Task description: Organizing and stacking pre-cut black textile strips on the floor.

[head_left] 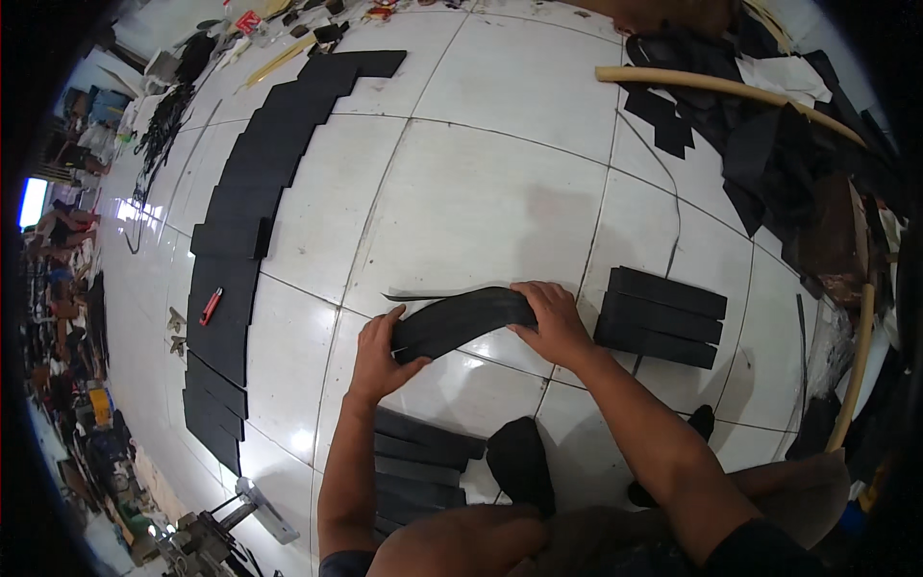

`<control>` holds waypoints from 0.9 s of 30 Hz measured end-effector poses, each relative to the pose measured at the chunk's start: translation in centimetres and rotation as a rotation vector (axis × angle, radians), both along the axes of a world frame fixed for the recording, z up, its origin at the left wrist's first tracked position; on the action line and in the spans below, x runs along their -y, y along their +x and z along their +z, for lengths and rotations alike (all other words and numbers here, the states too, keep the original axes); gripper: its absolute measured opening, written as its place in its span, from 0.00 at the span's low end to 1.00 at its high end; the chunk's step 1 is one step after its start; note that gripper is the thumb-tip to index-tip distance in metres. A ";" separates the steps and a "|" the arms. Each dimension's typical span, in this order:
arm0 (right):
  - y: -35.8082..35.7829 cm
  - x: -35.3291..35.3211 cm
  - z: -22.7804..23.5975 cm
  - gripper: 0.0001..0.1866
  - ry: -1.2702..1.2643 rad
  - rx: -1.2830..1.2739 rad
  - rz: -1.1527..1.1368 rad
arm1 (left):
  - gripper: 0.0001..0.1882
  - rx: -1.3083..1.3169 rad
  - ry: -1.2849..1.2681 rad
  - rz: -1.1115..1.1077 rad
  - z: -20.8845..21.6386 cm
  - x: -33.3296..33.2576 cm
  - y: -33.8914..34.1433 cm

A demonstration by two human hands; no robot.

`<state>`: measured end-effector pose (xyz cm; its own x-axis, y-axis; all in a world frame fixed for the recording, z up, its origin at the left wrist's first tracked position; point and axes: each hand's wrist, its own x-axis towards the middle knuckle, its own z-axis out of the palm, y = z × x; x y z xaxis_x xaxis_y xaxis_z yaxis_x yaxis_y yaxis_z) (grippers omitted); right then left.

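Note:
A wide, bent black strip (461,322), leather-like, is held above the white tiled floor. My left hand (382,354) is closed on its left end, thumb along the lower edge. The right end is gripped by my right hand (550,322). Along the top, a thin edge stands apart from the strip at the left; whether it is a second layer I cannot tell. To the right of my right hand lie several flat black strips (663,317) side by side. More black strips (413,471) lie beside my left forearm.
A long, overlapping row of black pieces (226,245) runs along the left, with a red cutter knife (212,306) on it. A tan pole (711,82) and dark sheets (769,159) lie at far right. Metal equipment (207,539) stands at lower left. A black-covered foot (519,462) is near.

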<state>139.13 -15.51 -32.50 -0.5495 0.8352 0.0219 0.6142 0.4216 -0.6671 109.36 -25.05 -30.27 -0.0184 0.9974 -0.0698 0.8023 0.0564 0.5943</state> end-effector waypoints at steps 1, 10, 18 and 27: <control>0.2 -0.1 -0.1 0.32 -0.003 0.000 0.005 | 0.52 -0.151 0.004 -0.067 0.7 0.2 0.5; 0.6 -0.5 -0.1 0.29 -0.092 -0.056 0.099 | 0.43 -0.422 -0.019 -0.234 1.4 -2.7 2.3; 0.4 -0.8 -0.5 0.33 -0.007 -0.026 0.030 | 0.37 -0.222 0.135 -0.095 -1.0 -0.9 2.0; -2.3 1.6 -2.4 0.53 -0.062 -0.162 -0.089 | 0.41 0.027 0.223 0.124 -3.4 0.2 2.7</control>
